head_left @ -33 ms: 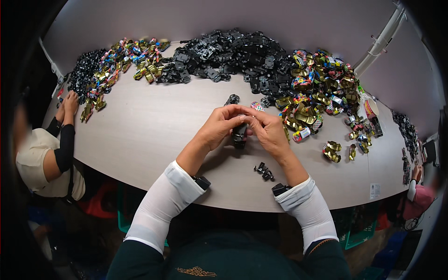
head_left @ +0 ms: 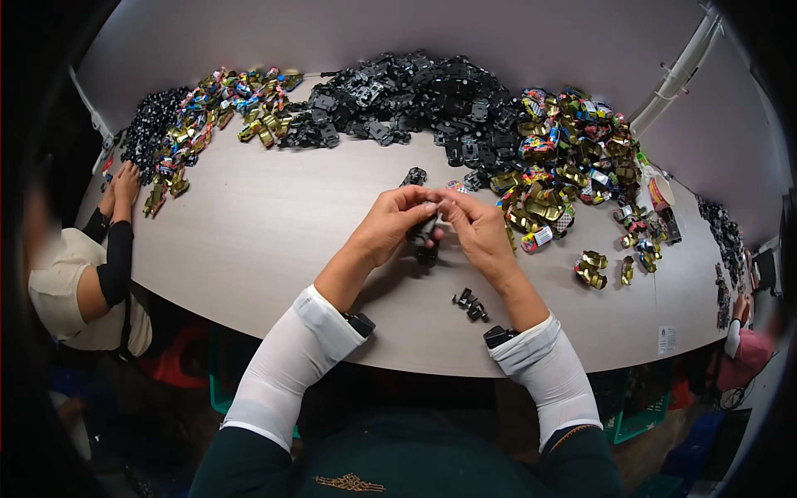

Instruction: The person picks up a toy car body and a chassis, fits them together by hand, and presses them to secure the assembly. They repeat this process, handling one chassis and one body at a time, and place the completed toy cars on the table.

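Gripping hands (head_left: 432,224) round glossy black part (head_left: 425,236)

Count from my position: one small black part (head_left: 425,235) pinched between my two sets of fingers (head_left: 413,202). One cluster of loose black bits (head_left: 471,305) at 5 o'clock. One black heap (head_left: 415,95) at 12 o'clock. Two coloured heaps: one (head_left: 573,158) at 2 o'clock, one (head_left: 224,104) at 10 o'clock. Pieces within heaps too many to count.

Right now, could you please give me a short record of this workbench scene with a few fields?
surface: pale table
left hand: grips small black part
right hand: grips the same part from the other side
near wrists: loose black pieces
far edge: black parts heap, shiny coloured shells
left side: another person's hand on the table
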